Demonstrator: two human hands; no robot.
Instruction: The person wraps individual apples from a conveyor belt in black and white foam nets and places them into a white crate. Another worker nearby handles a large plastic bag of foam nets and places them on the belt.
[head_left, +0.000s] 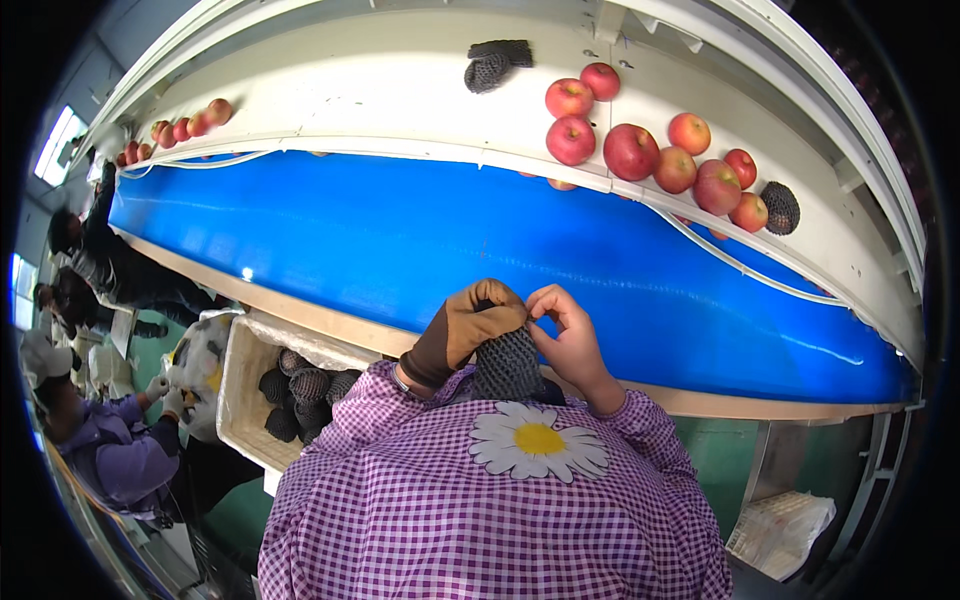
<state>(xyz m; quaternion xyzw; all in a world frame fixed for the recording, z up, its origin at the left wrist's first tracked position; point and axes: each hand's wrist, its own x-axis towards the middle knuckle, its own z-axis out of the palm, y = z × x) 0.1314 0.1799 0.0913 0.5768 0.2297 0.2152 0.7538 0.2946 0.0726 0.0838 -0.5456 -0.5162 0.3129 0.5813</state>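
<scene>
My left hand (469, 326), in a brown work glove, holds the upper end of a dark foam net sleeve (508, 367). The sleeve hangs in front of my chest, near the edge of the blue conveyor belt (360, 240); whether fruit is inside it I cannot tell. Bare and with thumb and forefinger pinched, my right hand (571, 337) meets the sleeve's top edge beside the gloved fingers. Red apples (631, 152) lie on the white shelf beyond the belt, at the right. A netted apple (781, 208) rests at the end of that group.
Black foam nets (495, 64) lie on the white shelf (360, 82). At my left a lined crate (244, 382) holds several netted fruits (307, 386). Co-workers (112, 465) are at the far left. A plastic-lined basket (780, 532) stands low at the right.
</scene>
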